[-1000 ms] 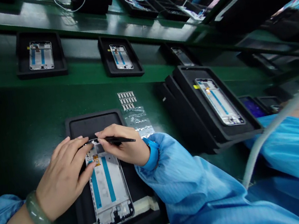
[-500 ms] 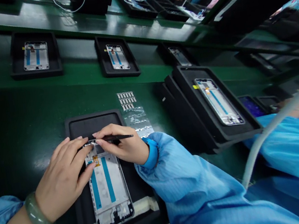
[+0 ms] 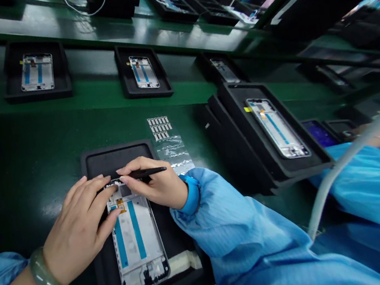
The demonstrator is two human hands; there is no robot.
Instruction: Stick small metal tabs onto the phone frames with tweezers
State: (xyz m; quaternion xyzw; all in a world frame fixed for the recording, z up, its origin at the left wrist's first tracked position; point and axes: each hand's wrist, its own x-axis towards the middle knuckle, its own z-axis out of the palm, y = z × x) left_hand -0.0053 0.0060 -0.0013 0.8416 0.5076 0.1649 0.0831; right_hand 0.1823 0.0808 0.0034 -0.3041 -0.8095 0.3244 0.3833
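A silver phone frame (image 3: pixel 150 234) with two blue strips and an orange flex cable lies in a black foam tray (image 3: pixel 118 159) in front of me. My left hand (image 3: pixel 80 223) rests over its upper left part, fingers stretched and spread, thumb near the flex cable. Pinched in my right hand (image 3: pixel 157 188) is a slim black tool, apparently tweezers (image 3: pixel 146 172), held almost level. Its tip is at the frame's top edge, close to my left fingertips. What lies under the tip is too small to make out.
Small pale parts (image 3: pixel 160 128) sit in rows on a clear sheet (image 3: pixel 174 154) beyond my right hand. Stacked black trays (image 3: pixel 245 153) with another phone frame (image 3: pixel 277 127) stand to the right. More trays (image 3: pixel 146 89) line the back. A pale hose (image 3: pixel 348 152) crosses near a co-worker's blue sleeve (image 3: pixel 378 185).
The trays at the back have shifted a little to the left. Both hands keep nearly the same pose at the frame's top edge, and the tool has tilted very slightly.
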